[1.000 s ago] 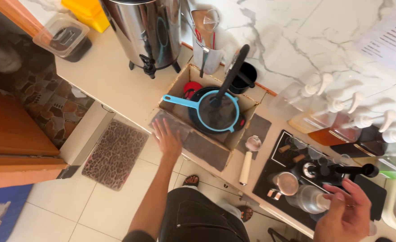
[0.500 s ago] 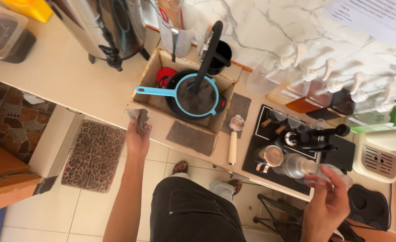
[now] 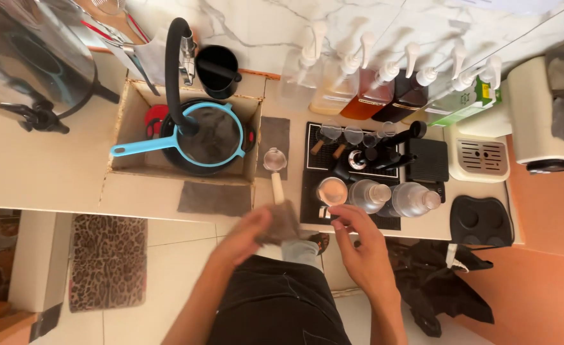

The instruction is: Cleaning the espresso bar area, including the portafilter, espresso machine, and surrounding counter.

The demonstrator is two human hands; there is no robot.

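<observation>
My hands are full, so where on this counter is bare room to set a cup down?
The widest bare patch of the counter lies left of the sink, below the steel urn. A narrow strip runs along the front edge beside the grey cloth. Right of the sink is crowded: black mat with bottles, syrup pumps behind.

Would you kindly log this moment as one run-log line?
left hand: holds grey cloth | right hand: open, nearest steel cup | sink: blue strainer on pot
</observation>
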